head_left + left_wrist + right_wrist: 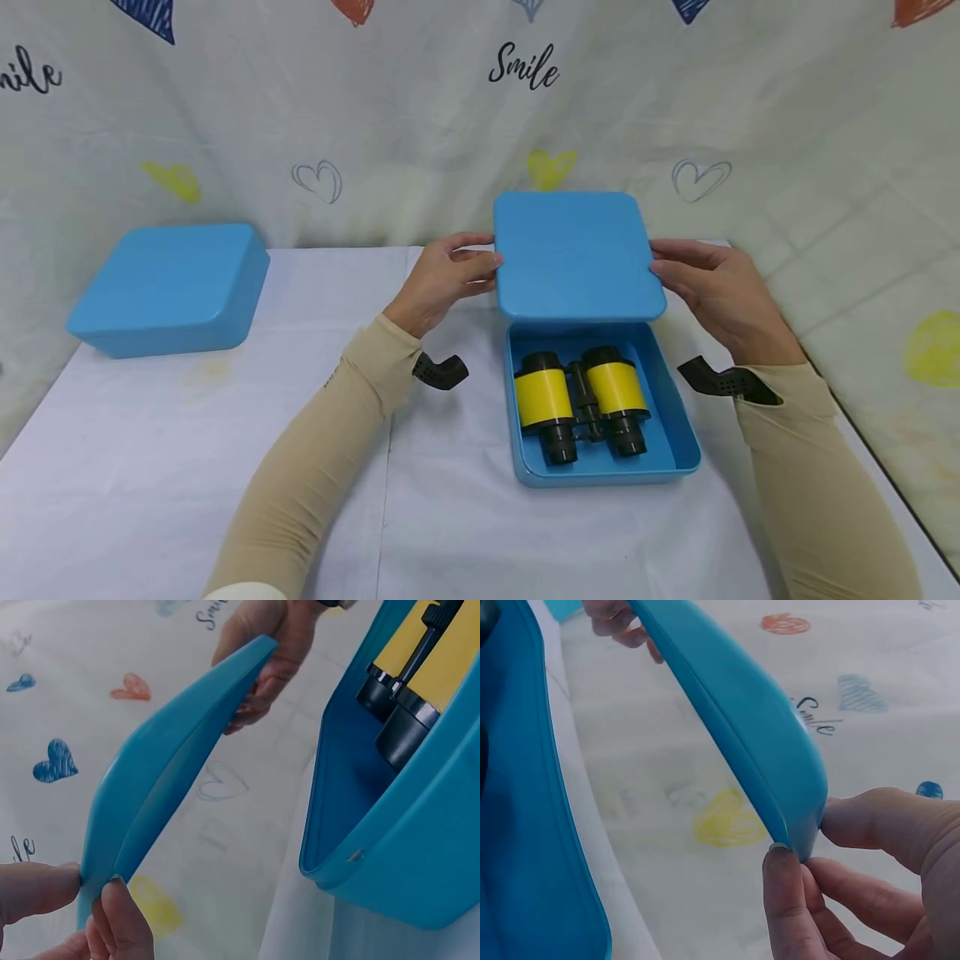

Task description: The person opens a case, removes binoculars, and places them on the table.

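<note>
A blue lid (pixel 573 258) is held up behind an uncovered blue box (pixel 600 482). My left hand (pixel 448 279) pinches the lid's left edge, thumb on one face and fingers on the other, as the left wrist view shows. At the opposite edge my right hand (pixel 723 292) pinches it the same way, plain in the right wrist view. Inside the box lie black and yellow binoculars (pixel 543 398), their narrower ends toward the front. In the left wrist view, part of the binoculars (pixel 409 724) shows above the box wall.
A second blue box (pixel 180 287), closed, stands at the back left of the white-covered table (pixel 315 467). Behind the table hangs a pale printed cloth (pixel 420 108) with hearts and lettering; the table's right edge runs past my right forearm.
</note>
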The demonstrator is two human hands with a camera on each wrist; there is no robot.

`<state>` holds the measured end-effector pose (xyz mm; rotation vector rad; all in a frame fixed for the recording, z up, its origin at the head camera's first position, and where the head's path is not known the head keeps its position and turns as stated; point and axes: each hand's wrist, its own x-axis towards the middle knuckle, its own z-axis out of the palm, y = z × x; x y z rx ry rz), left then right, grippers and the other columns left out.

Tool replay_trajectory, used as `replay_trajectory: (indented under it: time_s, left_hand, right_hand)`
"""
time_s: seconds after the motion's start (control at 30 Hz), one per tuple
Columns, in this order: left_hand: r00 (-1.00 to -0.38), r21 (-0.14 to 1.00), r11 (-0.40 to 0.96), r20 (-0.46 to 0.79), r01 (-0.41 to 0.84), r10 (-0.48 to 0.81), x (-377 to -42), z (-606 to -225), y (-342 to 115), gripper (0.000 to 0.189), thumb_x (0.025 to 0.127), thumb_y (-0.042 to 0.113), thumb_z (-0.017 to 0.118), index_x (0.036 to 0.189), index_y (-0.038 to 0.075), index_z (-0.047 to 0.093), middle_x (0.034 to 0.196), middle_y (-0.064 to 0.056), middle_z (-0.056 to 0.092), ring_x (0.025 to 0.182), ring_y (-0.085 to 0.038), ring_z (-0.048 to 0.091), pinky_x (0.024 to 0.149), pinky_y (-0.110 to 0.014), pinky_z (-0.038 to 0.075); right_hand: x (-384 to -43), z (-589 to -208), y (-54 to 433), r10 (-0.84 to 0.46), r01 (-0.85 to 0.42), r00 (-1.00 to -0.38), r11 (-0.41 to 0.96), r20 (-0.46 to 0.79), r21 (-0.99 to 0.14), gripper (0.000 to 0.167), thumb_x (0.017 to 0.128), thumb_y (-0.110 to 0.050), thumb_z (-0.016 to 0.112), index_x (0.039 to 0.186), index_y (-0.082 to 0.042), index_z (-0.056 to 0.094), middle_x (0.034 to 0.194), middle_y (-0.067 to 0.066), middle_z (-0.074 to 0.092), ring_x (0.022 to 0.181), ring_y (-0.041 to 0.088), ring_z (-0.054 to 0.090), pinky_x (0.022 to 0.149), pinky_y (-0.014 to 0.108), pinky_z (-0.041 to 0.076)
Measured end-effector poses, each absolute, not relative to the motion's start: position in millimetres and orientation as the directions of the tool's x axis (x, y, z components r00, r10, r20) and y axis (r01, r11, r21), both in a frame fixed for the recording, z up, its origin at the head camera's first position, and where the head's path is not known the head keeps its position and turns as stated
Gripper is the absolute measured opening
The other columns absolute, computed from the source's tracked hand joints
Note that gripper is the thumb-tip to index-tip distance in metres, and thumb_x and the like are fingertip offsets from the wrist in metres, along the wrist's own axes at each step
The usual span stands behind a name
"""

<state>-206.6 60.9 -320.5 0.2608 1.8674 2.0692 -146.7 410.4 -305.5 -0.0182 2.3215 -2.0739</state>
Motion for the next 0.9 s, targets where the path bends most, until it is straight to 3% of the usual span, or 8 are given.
replay_trajectory:
  time_s: [0.17, 0.43, 0.73, 0.9]
  left_hand:
    - [-0.923, 0.991, -0.050, -0.094, -0.121, 0.372, -212.0, -320.8, 60.7, 0.047, 0.101, 0.013, 0.067, 0.146, 0.009, 0.055, 0.128, -0.015, 0.065, 0.104, -0.021, 0.071, 0.101, -0.038, 0.060]
    - [-0.926, 0.991, -0.018, -0.120, -0.135, 0.357, -222.9, -320.2, 62.3, 0.046, 0.101, 0.013, 0.066, 0.145, 0.008, 0.055, 0.127, -0.015, 0.065, 0.103, -0.020, 0.071, 0.103, -0.039, 0.059]
    - [-0.927, 0.990, 0.019, -0.140, -0.143, 0.348, -230.3, -323.0, 63.7, 0.047, 0.101, 0.012, 0.066, 0.146, 0.007, 0.053, 0.123, -0.014, 0.065, 0.100, -0.019, 0.070, 0.103, -0.038, 0.059]
    - [-0.927, 0.986, 0.056, -0.169, -0.159, 0.334, -233.6, -328.6, 65.9, 0.048, 0.101, 0.013, 0.066, 0.147, 0.007, 0.053, 0.121, -0.013, 0.065, 0.101, -0.020, 0.070, 0.102, -0.037, 0.059]
  right_hand:
    - [-155.1, -306.5, 411.3, -0.026, 0.027, -0.999, 0.224, -0.034, -0.974, 0.066, 0.098, -0.029, 0.071, 0.153, -0.002, 0.046, 0.141, -0.005, 0.056, 0.122, 0.005, 0.059, 0.092, 0.006, 0.052]
    - [-167.8, -310.3, 412.0, -0.044, 0.030, -0.998, 0.334, -0.048, -0.942, 0.067, 0.099, -0.034, 0.069, 0.155, -0.005, 0.045, 0.153, 0.005, 0.052, 0.125, 0.003, 0.057, 0.094, 0.006, 0.052]
    - [-177.3, -314.2, 409.0, -0.051, 0.026, -0.998, 0.357, -0.047, -0.934, 0.066, 0.099, -0.034, 0.069, 0.152, -0.002, 0.047, 0.135, -0.010, 0.059, 0.119, 0.000, 0.059, 0.093, 0.006, 0.052]
    - [-183.4, -321.3, 410.4, -0.058, 0.044, -0.996, 0.407, -0.074, -0.912, 0.067, 0.100, -0.037, 0.067, 0.154, -0.004, 0.046, 0.142, -0.004, 0.057, 0.119, -0.002, 0.059, 0.098, 0.010, 0.053]
